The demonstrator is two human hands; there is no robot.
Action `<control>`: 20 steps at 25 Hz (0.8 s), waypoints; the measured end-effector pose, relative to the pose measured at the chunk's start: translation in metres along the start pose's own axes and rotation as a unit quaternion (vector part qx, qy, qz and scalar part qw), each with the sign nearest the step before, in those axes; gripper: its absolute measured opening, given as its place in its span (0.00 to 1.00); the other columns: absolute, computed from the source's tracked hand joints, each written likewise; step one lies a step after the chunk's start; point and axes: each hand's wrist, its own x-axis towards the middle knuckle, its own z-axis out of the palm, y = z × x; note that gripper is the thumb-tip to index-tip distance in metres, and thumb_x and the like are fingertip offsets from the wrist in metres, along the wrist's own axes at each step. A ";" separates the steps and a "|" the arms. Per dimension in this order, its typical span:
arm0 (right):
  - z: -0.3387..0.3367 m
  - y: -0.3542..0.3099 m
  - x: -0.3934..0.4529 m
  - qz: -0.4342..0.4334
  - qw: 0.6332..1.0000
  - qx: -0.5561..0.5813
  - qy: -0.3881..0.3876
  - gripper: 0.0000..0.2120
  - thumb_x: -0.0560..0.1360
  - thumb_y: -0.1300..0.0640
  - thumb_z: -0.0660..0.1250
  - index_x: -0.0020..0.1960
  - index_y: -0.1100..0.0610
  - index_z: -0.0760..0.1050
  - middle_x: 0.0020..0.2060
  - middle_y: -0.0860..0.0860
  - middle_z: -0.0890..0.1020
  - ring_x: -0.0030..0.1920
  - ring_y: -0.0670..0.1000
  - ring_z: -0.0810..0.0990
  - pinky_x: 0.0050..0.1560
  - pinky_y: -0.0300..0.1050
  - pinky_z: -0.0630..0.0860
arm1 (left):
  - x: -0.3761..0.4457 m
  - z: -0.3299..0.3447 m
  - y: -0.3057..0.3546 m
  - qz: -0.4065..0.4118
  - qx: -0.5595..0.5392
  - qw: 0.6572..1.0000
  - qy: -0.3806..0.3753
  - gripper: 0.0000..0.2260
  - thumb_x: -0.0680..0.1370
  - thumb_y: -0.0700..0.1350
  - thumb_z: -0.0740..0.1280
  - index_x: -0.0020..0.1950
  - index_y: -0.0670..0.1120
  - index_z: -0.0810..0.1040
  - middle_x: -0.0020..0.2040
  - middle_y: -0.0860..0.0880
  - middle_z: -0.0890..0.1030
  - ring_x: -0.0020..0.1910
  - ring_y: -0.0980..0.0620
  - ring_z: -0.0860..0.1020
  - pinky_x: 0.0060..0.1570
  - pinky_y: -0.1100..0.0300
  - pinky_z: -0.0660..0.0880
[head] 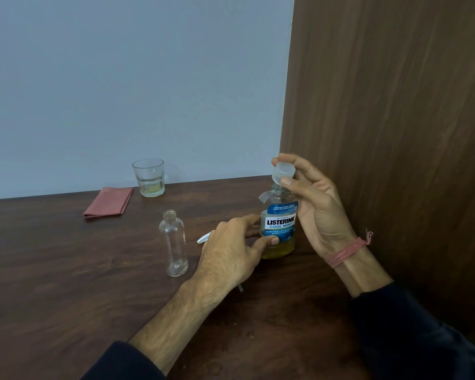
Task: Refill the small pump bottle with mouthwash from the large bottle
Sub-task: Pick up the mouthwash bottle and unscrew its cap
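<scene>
brand: "LISTERINE" on the blue-and-white label of the clear plastic mouthwash bottle [279,229], just above the left thumb
flavour: "COOL MINT" right under it
small print: too tiny to read

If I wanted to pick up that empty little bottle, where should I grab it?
Probably around the straight middle of the small bottle, coming from its near left side. It stands upright with an open neck, and the left hand crowds its right.

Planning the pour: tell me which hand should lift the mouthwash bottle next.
Left, probably. The left hand already wraps the mouthwash bottle at its label, nearest the small empty bottle. The right hand is busy pinching the cap.
</scene>
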 end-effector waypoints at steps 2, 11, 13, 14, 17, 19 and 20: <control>-0.002 -0.003 0.000 0.006 1.000 0.022 -0.022 0.17 0.78 0.65 0.71 0.64 0.54 0.84 0.68 0.53 0.85 0.68 0.50 0.83 0.64 0.47 0.81 | -0.001 0.000 0.000 0.003 0.001 1.000 0.001 0.27 0.83 0.61 0.76 0.82 0.60 0.77 0.71 0.60 0.87 0.75 0.59 0.82 0.77 0.46 0.79; -0.007 -0.009 0.001 -0.005 0.996 0.038 -0.076 0.22 0.80 0.66 0.70 0.72 0.54 0.79 0.72 0.56 0.82 0.73 0.55 0.79 0.70 0.48 0.79 | -0.002 0.001 -0.001 0.009 -0.006 1.000 0.004 0.28 0.83 0.61 0.76 0.83 0.59 0.77 0.73 0.60 0.86 0.76 0.59 0.81 0.77 0.46 0.79; -0.008 -0.009 0.001 0.001 0.996 0.039 -0.077 0.24 0.82 0.67 0.68 0.76 0.55 0.74 0.73 0.56 0.80 0.74 0.56 0.79 0.72 0.51 0.78 | -0.002 0.001 -0.002 0.010 -0.006 1.000 0.003 0.28 0.83 0.61 0.76 0.83 0.59 0.76 0.73 0.61 0.86 0.76 0.59 0.81 0.77 0.46 0.79; -0.008 -0.009 0.001 0.000 0.997 0.041 -0.071 0.23 0.82 0.67 0.67 0.76 0.55 0.74 0.74 0.56 0.80 0.75 0.57 0.79 0.73 0.52 0.78 | -0.002 0.001 -0.002 0.012 -0.005 1.000 0.004 0.28 0.83 0.61 0.76 0.83 0.60 0.76 0.73 0.61 0.86 0.76 0.59 0.81 0.77 0.46 0.79; -0.011 -0.012 0.003 -0.008 0.996 0.078 -0.051 0.21 0.85 0.69 0.63 0.74 0.54 0.75 0.74 0.55 0.80 0.75 0.57 0.78 0.69 0.49 0.80 | -0.002 0.001 -0.001 0.016 -0.002 1.000 0.011 0.28 0.83 0.61 0.76 0.83 0.60 0.77 0.72 0.61 0.86 0.75 0.60 0.81 0.76 0.48 0.79; -0.014 -0.014 0.005 -0.009 0.992 0.128 -0.015 0.21 0.85 0.68 0.63 0.75 0.54 0.73 0.73 0.56 0.81 0.75 0.58 0.79 0.67 0.48 0.81 | -0.003 0.001 -0.001 0.019 0.005 1.000 0.015 0.27 0.83 0.62 0.76 0.82 0.61 0.78 0.72 0.61 0.87 0.75 0.60 0.81 0.76 0.48 0.80; -0.016 -0.015 0.006 -0.006 0.988 0.151 0.022 0.22 0.84 0.67 0.66 0.76 0.55 0.71 0.72 0.58 0.82 0.73 0.59 0.80 0.67 0.48 0.81 | -0.003 0.001 -0.001 0.021 0.007 1.000 0.016 0.27 0.83 0.62 0.76 0.82 0.61 0.78 0.71 0.61 0.87 0.75 0.60 0.82 0.76 0.48 0.80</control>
